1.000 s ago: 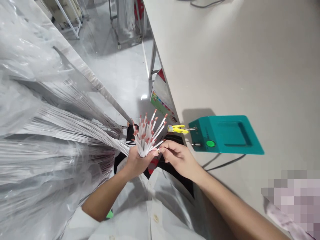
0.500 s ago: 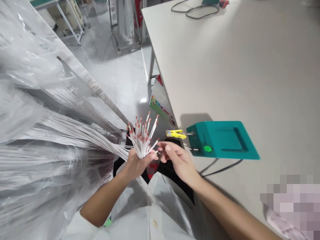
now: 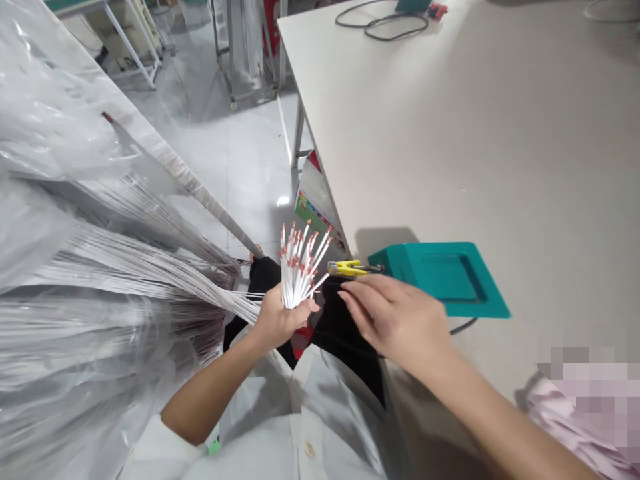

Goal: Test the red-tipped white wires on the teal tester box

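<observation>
My left hand [image 3: 278, 319] is closed round a bundle of thin white wires [image 3: 299, 269] whose reddish tips fan upward. The wires trail left into a large mass of white strands [image 3: 125, 267] under clear plastic sheeting. My right hand [image 3: 395, 313] hovers with fingers stretched out and apart, holding nothing, just in front of a teal box [image 3: 450, 273] at the table's near edge. A yellow clip [image 3: 345, 268] on a metal rod sticks out of the box's left side, just above my right fingertips.
The pale table [image 3: 450, 133] runs to the far right, with a black cable coil [image 3: 383, 23] at its far end. A colourful carton [image 3: 313, 203] stands under the table edge. Metal racks [image 3: 235, 53] stand on the shiny floor behind. Someone's sleeve [image 3: 575, 427] lies at lower right.
My right hand let go of the wire tip it was pinching, opened, and moved right toward the teal box, covering its front. The bundle in my left hand tilted more upright.
</observation>
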A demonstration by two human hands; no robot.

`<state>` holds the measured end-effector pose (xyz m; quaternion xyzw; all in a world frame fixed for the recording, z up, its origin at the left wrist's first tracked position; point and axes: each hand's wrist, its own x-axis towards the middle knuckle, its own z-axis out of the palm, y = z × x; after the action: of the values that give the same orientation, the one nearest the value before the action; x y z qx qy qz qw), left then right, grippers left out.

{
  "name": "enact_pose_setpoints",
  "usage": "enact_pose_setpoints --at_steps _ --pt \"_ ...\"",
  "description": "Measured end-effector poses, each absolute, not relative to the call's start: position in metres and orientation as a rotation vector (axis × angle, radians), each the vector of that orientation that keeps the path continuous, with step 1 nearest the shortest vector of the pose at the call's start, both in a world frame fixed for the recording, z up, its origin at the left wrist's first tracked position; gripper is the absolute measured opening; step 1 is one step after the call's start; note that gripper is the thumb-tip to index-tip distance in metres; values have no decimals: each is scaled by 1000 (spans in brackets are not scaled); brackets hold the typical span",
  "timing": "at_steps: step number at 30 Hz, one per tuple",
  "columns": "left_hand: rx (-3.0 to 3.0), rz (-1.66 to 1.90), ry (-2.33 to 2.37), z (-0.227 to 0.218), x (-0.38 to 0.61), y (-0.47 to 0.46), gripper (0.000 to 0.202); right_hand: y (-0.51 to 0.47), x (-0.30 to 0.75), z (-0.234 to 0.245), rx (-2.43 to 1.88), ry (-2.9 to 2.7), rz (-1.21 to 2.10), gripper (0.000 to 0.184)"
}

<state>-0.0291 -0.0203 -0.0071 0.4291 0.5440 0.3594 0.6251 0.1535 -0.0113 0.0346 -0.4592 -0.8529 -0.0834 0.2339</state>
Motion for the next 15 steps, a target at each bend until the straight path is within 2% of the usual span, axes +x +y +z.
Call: enact_pose_setpoints --at_steps 3,6,15 --pt "956 856 1217 -4 -25 -9 37 2 166 46 -1373 -2440 -355 31" --pt "898 862 1230 -2 -21 1 47 18 173 50 -1471 -2665 -294 20" --pt "832 921 1114 -6 -14 13 56 42 176 52 -1476 -2830 -68 11"
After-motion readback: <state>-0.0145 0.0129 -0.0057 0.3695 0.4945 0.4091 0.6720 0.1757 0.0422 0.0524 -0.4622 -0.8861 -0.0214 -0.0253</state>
